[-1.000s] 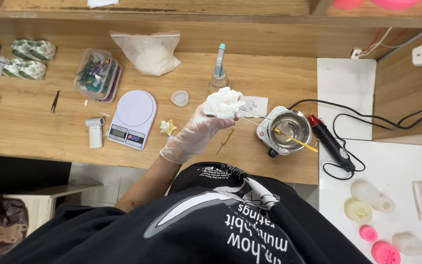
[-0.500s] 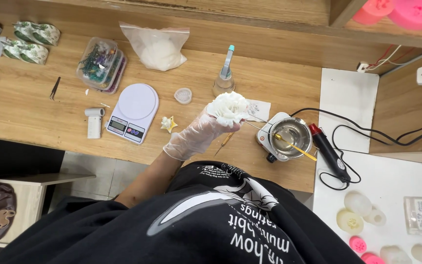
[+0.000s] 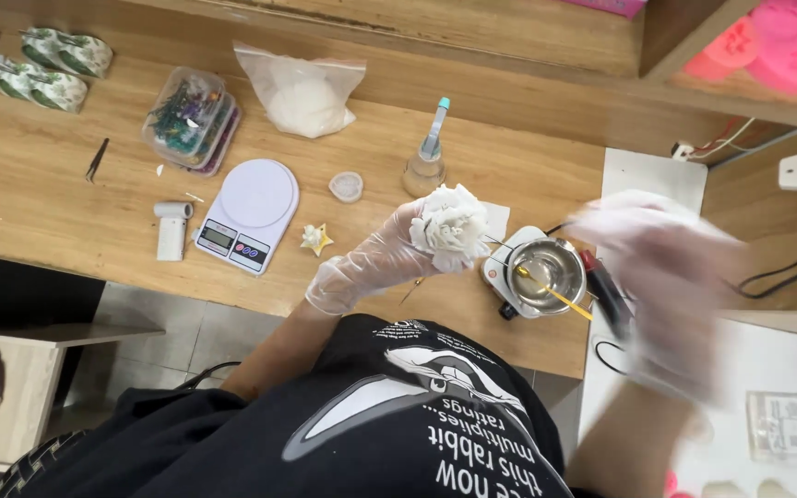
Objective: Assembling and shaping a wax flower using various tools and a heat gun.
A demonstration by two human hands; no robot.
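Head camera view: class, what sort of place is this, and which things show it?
Probably a home craft bench for wax or candle flowers: a small melting pot, a digital scale, and a white flower in the gloved left hand.

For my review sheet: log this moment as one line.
left hand: gloved, holds white flower-shaped piece | right hand: gloved, motion-blurred, empty | small metal pot: on heater

Left hand [image 3: 371,267] at table [image 3: 48,212] centre, gripping flower [image 3: 452,226]. Pot [image 3: 546,272] just at 3 o'clock of flower, on burner; stick [image 3: 555,295] inside. Bottle [image 3: 428,157] at 12, bag [image 3: 304,92] at 10. Scale [image 3: 249,212] at 9, with star [image 3: 316,240] between. Right hand [image 3: 666,286] at 3 o'clock of pot, blurred.
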